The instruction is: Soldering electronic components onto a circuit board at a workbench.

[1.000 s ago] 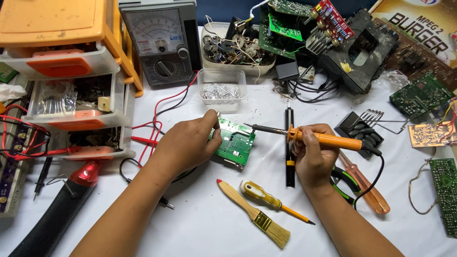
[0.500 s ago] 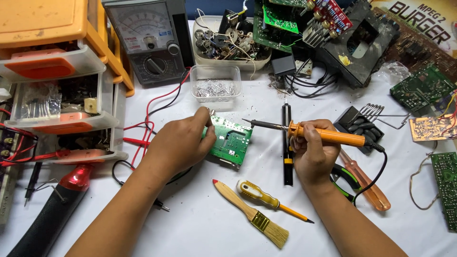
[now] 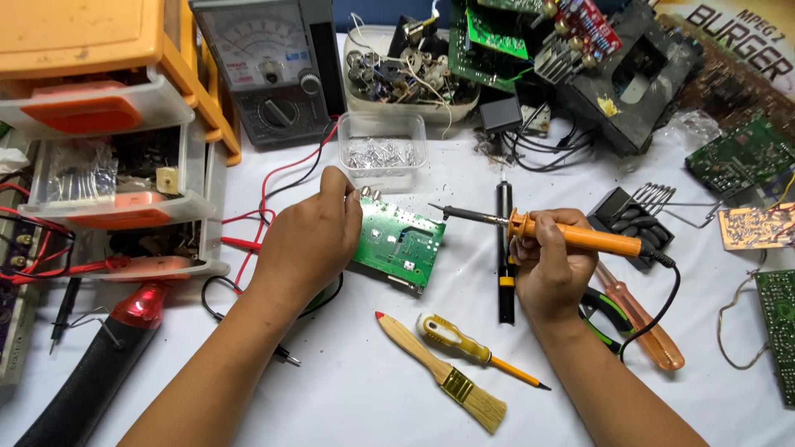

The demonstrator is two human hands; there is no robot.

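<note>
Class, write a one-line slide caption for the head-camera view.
Left hand steadies a green circuit board while right hand aims an orange soldering iron at it.

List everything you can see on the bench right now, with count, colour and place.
Circuit board: one, green, centre, under the left hand.
Soldering iron: one, orange handle, tip pointing at the board.
Black pen-shaped tool: one, lying upright beside the right hand.
Brush: one, wooden, front centre.
Screwdriver: one, yellow, beside the brush.
Clear box: one, holding small silvery parts, behind the board.
Analog multimeter: one, grey, top centre-left.
Drawer cabinet: one, orange and clear, left.
Tub of spare components: one, white, top centre.
Loose boards: several, green, right.
Left hand: steadies the board.
Right hand: grips the iron.
</note>
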